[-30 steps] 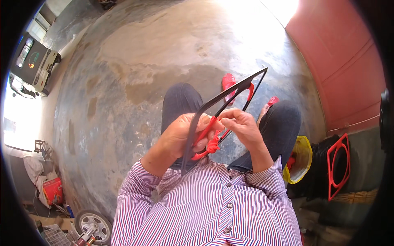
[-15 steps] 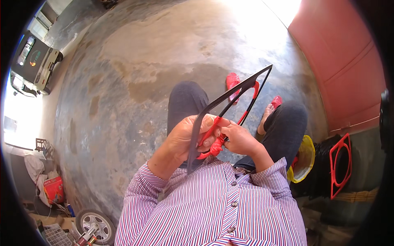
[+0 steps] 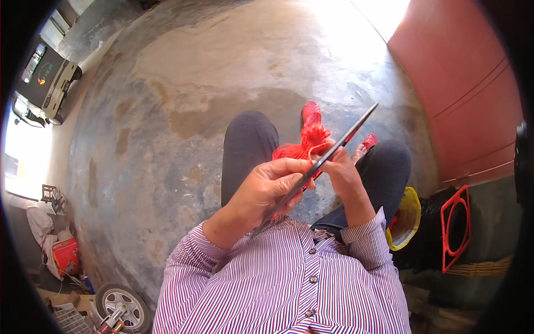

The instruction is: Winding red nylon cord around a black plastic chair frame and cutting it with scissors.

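Observation:
A thin black frame (image 3: 350,133) partly wound with red cord is tilted nearly edge-on in front of my lap. My left hand (image 3: 270,183) is closed around its lower part, thumb and forefinger pinched beside the bar. My right hand (image 3: 343,170) is closed on a looped bundle of red cord (image 3: 315,137) at the frame's far side; the bar hides some of its fingers. A strand of the cord runs toward the left fingertips. Both hands are over the gap between my knees.
A yellow-rimmed bag (image 3: 413,220) stands by my right knee. Beside it a black stack has a red-wrapped frame (image 3: 456,228) leaning on it. A red wall (image 3: 461,89) rises at right. A wheel (image 3: 122,307) and a red box (image 3: 67,256) are at lower left, a small vehicle (image 3: 49,78) at far left.
The black frame has turned from showing its open shape to nearly edge-on. The red cord bundle has come up from below the hands to their far side, with my right hand raised slightly.

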A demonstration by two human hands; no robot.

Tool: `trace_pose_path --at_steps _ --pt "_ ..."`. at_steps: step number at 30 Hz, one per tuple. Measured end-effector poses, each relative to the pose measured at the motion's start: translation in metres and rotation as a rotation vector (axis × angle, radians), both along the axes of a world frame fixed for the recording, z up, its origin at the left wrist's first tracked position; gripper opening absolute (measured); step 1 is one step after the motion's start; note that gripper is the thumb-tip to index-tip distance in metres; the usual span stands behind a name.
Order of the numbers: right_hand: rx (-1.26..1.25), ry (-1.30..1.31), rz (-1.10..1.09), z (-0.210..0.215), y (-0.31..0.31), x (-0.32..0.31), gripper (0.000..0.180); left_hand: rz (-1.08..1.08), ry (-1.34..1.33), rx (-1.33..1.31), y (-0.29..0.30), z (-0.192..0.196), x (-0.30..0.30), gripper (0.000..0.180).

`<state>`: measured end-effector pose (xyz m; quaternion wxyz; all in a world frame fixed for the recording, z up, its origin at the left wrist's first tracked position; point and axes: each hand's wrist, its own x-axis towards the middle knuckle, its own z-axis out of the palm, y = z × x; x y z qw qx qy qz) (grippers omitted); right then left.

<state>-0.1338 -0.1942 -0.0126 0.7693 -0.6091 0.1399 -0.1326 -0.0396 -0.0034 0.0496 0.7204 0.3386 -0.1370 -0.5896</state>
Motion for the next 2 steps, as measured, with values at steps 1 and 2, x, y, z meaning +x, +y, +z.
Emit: trace_pose_path --at_steps 1,2 --pt "-0.037 -0.038 -0.018 0.0078 -0.0017 0.0023 0.029 -0.056 0.028 -0.023 0.0003 -0.0025 0.0001 0.037" --pt "0.066 -0.123 0.014 0.0073 -0.0087 0.0031 0.051 -0.112 0.055 -0.046 0.0003 -0.0049 0.0004 0.037"
